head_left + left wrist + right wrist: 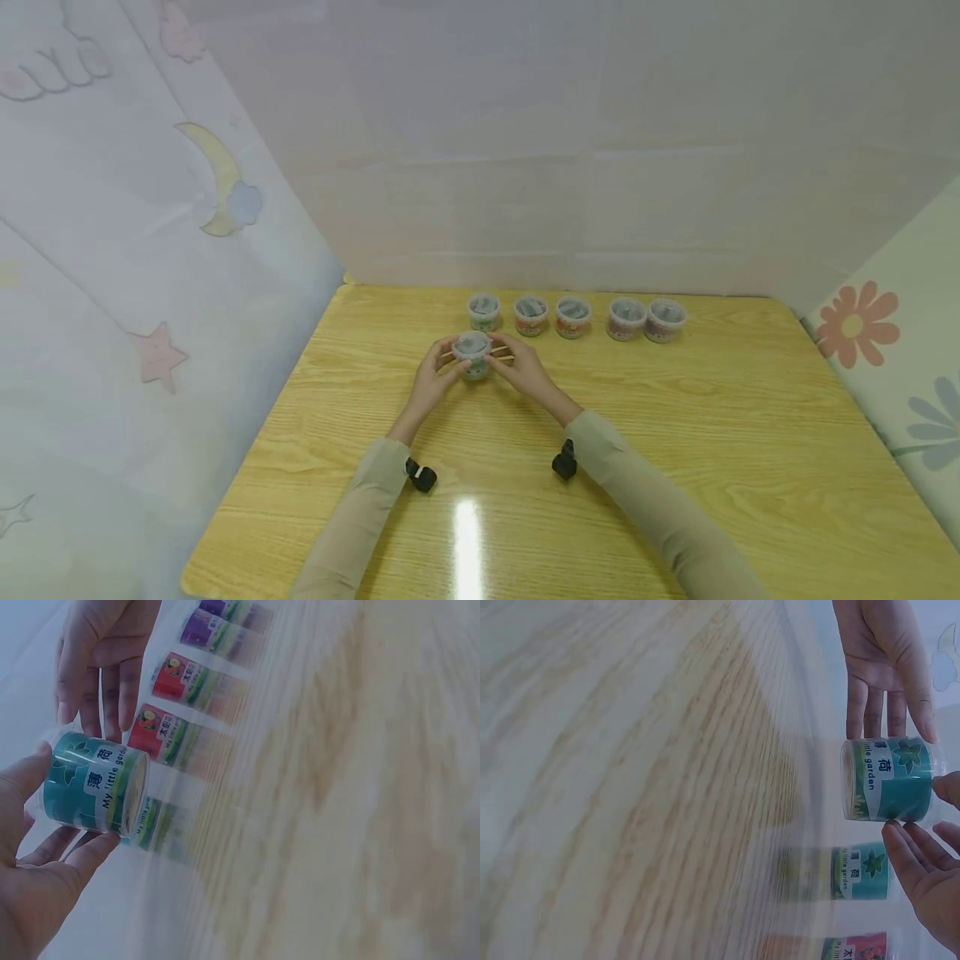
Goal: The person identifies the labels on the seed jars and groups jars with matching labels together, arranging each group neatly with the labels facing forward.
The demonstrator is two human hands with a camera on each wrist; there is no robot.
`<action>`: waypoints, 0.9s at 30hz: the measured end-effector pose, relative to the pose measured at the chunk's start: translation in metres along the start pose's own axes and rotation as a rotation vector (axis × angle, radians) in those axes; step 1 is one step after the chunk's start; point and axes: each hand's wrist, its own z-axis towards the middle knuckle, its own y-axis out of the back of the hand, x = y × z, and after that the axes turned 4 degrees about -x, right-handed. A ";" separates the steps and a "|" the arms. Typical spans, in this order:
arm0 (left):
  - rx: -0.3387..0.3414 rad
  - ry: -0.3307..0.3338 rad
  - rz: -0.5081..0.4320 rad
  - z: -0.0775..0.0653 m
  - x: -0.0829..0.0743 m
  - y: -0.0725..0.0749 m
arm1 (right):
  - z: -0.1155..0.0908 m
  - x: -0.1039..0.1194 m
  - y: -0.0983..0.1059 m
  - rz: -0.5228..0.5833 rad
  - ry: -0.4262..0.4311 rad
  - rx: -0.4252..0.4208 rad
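Both hands hold a small clear plastic cup with a pale lid and a teal "My little garden" label with a leaf picture. My left hand grips its left side, thumb toward the near face. On the opposite side, my right hand holds it with thumb and fingertips. The left wrist view has the teal cup turned label outward, its base visible to the right. Seen from the right wrist, the cup appears above a gap from the matching teal cup behind.
Along the back of the wooden table stand a green-labelled cup, two red-labelled cups and two purple-labelled cups in a row. A pale hanging sheet rises behind the back edge. Patterned cloth covers the left side.
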 end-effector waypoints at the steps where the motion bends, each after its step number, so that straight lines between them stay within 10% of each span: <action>1: -0.001 0.003 0.004 0.000 0.000 0.000 | 0.001 0.000 0.000 -0.009 0.003 0.001; 27: -0.028 -0.059 0.032 0.019 0.012 0.014 | 0.023 0.001 -0.014 -0.049 0.015 -0.032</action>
